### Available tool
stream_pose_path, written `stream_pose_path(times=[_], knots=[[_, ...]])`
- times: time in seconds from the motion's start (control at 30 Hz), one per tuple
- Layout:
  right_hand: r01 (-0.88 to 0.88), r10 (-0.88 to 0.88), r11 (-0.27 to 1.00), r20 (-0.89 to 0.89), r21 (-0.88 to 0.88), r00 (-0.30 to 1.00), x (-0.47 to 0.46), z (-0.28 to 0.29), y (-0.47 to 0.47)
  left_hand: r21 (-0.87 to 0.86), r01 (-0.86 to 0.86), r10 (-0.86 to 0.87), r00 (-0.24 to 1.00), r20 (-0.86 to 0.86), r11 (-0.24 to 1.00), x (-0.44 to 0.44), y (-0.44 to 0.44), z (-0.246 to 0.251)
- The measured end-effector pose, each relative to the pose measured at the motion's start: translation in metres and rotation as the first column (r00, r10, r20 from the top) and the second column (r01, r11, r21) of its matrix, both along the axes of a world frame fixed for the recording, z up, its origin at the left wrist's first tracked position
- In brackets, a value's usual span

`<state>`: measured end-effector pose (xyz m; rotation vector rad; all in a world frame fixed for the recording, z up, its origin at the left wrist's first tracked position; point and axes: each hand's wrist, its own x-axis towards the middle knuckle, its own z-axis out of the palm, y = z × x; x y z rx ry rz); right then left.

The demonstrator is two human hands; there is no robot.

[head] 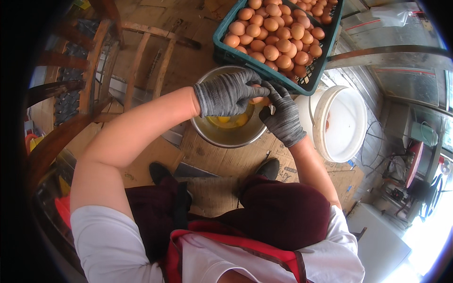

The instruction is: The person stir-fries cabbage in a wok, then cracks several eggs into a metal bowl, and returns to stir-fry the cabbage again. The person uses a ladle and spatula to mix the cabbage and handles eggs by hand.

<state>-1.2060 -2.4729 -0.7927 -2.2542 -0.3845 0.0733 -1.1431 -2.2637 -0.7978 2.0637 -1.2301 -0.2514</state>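
My left hand, in a grey striped knit glove, holds a brown egg over the right side of a steel bowl. My right hand, gloved alike, meets it from the right, its fingertips at the same egg. A small pale bit shows by the right thumb; the fingers hide much of the shell, and I cannot tell how far it is split. Below, raw egg with yellow yolks lies in the bowl. The bowl rests on cardboard between the hands and the egg crate.
A green plastic crate heaped with brown eggs stands beyond the bowl. Right of it is a white plastic bucket with some brown shell-like pieces inside. A wooden chair stands at left. Flattened cardboard covers the floor.
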Motion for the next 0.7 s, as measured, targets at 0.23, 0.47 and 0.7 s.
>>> stream_pose_path(times=[0.23, 0.47, 0.7], knots=[[0.028, 0.035, 0.962, 0.223, -0.271, 0.974, -0.004, -0.008, 0.001, -0.012, 0.036, -0.033, 0.978, 0.206, 0.999, -0.003, 0.005, -0.005], [0.11, -0.075, 0.935, -0.114, 0.336, 0.991, -0.006, -0.017, 0.01, 0.031, 0.059, -0.067, 0.906, 0.418, 0.998, -0.003, 0.01, -0.011], [0.119, -0.103, 0.986, -0.132, 0.113, 0.986, -0.015, 0.018, -0.013, -0.076, 0.003, 0.006, 0.993, 0.118, 0.997, -0.004, -0.024, 0.022]])
